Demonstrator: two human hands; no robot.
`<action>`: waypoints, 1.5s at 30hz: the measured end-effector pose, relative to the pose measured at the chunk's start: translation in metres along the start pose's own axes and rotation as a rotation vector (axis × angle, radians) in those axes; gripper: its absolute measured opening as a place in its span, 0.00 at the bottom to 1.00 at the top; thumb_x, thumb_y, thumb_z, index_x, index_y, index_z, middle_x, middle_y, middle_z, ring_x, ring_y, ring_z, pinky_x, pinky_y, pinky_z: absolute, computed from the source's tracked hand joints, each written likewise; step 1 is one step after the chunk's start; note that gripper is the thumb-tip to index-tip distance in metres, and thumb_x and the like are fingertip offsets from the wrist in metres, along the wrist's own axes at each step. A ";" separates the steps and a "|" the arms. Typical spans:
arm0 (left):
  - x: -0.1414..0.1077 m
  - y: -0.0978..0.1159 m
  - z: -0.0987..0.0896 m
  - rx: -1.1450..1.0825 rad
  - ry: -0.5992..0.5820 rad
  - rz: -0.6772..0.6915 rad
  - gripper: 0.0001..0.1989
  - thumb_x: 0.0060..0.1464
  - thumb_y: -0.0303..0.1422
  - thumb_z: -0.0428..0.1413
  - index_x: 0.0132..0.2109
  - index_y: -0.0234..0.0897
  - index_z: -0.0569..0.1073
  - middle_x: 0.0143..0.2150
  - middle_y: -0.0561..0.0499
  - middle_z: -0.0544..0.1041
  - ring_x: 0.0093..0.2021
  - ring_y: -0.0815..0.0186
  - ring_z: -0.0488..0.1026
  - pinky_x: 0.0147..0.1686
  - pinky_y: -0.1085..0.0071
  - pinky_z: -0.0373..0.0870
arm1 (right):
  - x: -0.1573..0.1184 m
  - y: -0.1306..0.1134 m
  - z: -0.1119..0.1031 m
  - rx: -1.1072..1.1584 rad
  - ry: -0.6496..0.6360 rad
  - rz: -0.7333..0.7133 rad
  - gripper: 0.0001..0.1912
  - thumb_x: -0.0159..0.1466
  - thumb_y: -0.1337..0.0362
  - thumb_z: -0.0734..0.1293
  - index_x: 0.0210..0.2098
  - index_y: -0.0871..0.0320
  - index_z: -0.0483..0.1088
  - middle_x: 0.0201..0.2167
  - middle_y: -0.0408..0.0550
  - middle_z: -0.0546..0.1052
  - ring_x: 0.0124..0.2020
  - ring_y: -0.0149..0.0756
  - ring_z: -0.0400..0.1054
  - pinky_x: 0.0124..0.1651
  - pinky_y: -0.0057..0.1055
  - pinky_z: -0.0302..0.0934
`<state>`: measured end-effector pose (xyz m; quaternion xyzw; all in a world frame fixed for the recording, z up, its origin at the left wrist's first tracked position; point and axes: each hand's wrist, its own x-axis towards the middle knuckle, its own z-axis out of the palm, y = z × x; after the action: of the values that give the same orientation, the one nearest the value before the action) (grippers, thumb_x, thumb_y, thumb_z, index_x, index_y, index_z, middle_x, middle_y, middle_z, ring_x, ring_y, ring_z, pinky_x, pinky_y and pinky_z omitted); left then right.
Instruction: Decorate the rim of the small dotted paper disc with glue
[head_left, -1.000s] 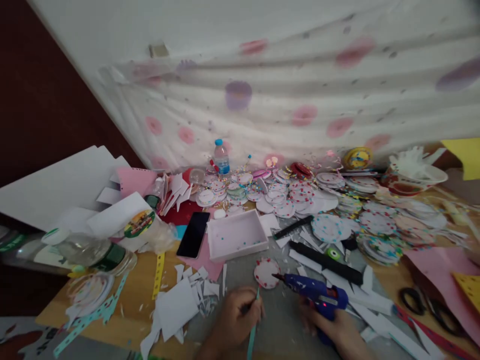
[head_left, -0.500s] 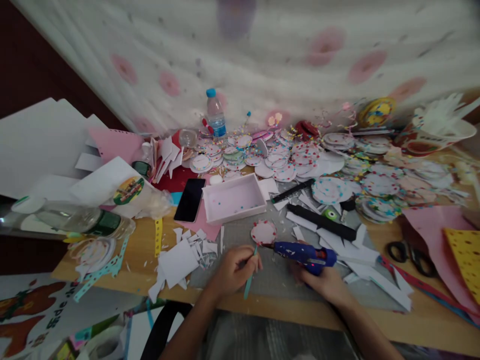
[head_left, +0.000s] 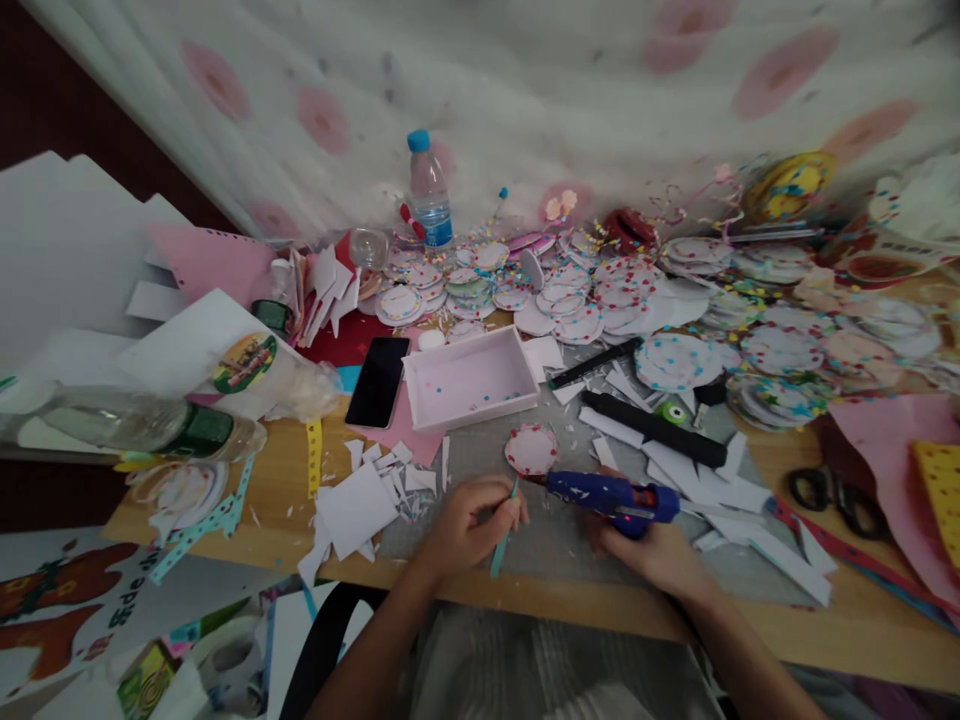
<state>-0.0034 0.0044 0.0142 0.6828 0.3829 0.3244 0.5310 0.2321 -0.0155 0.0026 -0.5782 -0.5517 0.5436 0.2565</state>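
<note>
Left hand (head_left: 474, 525) pinched, right hand (head_left: 651, 556) curled — forearms (head_left: 373, 635) converging

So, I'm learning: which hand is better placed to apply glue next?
Probably the right hand: it grips the blue glue gun, nozzle near the teal strip, which the left hand pinches.

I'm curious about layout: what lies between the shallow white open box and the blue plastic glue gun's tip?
In the head view, a round white disc edged with red dots lies on the grey mat.
</note>
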 end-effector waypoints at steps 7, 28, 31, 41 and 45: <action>0.000 0.000 0.000 0.001 -0.002 -0.006 0.20 0.64 0.38 0.45 0.26 0.34 0.68 0.29 0.47 0.73 0.32 0.67 0.70 0.35 0.72 0.65 | 0.001 0.009 -0.002 0.002 0.010 0.017 0.12 0.53 0.58 0.64 0.37 0.54 0.68 0.18 0.40 0.73 0.22 0.37 0.68 0.33 0.34 0.66; 0.002 0.001 -0.001 -0.049 -0.017 0.018 0.18 0.64 0.33 0.45 0.26 0.34 0.67 0.31 0.47 0.73 0.33 0.67 0.70 0.36 0.72 0.65 | 0.003 -0.005 -0.004 -0.007 -0.023 -0.071 0.09 0.53 0.64 0.62 0.35 0.54 0.64 0.18 0.37 0.70 0.20 0.33 0.64 0.27 0.29 0.62; 0.002 0.001 0.000 -0.063 -0.011 0.021 0.18 0.63 0.33 0.46 0.26 0.34 0.67 0.30 0.47 0.73 0.33 0.67 0.70 0.36 0.72 0.65 | 0.003 -0.002 -0.004 0.002 -0.023 -0.071 0.10 0.54 0.64 0.62 0.37 0.54 0.64 0.19 0.37 0.69 0.20 0.32 0.63 0.26 0.28 0.61; 0.002 0.001 -0.001 -0.063 -0.003 0.027 0.17 0.63 0.32 0.46 0.26 0.34 0.67 0.31 0.46 0.74 0.33 0.67 0.71 0.36 0.72 0.65 | 0.001 0.009 -0.004 -0.012 -0.013 -0.046 0.19 0.54 0.62 0.64 0.46 0.56 0.63 0.19 0.38 0.71 0.20 0.34 0.65 0.27 0.31 0.64; 0.002 0.002 -0.001 -0.062 -0.011 0.025 0.16 0.63 0.32 0.46 0.26 0.34 0.67 0.31 0.46 0.74 0.34 0.66 0.71 0.37 0.72 0.66 | 0.001 0.013 -0.003 0.001 -0.022 -0.047 0.18 0.55 0.63 0.64 0.46 0.55 0.63 0.20 0.38 0.71 0.20 0.33 0.64 0.26 0.30 0.63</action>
<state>-0.0031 0.0059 0.0161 0.6724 0.3612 0.3390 0.5500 0.2397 -0.0169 -0.0086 -0.5592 -0.5677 0.5438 0.2634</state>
